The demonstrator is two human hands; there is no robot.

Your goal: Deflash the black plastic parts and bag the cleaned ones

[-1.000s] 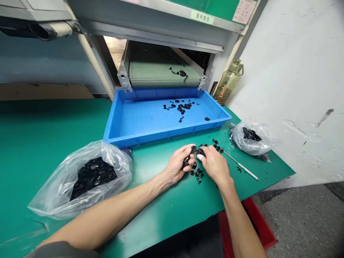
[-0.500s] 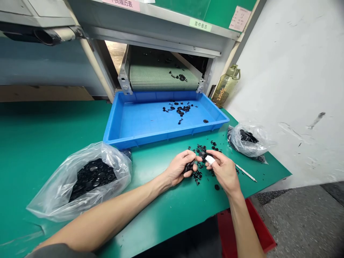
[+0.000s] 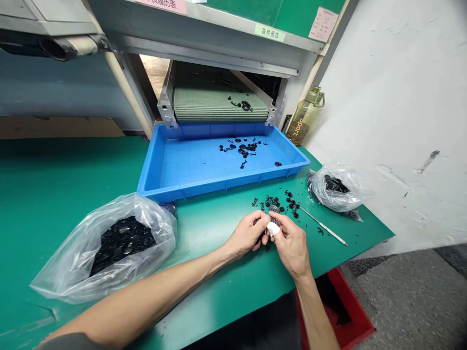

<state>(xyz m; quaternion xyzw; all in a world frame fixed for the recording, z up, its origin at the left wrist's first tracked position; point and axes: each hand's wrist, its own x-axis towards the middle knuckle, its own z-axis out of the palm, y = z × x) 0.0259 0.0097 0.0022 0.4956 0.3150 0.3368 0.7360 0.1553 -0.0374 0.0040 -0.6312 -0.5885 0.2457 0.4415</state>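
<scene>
My left hand [image 3: 247, 235] and my right hand [image 3: 292, 245] meet over the green table [image 3: 219, 272], fingers pinched together on a small black plastic part [image 3: 273, 212] between them. A white cover sits on my right thumb tip. Just beyond the fingers lies a scatter of small black parts [image 3: 282, 201] on the table. What exactly sits inside my left fist is mostly hidden.
A blue tray [image 3: 156, 170] with several black parts stands behind, under a conveyor belt [image 3: 219, 104]. A large clear bag of black discs [image 3: 109, 243] lies at left, a smaller bag [image 3: 337, 189] at right. A thin white stick [image 3: 323, 226] and a bottle [image 3: 306, 116] are near the wall.
Both hands drew slightly nearer to me and closed together; my right thumb now presses on the part against my left fingers.
</scene>
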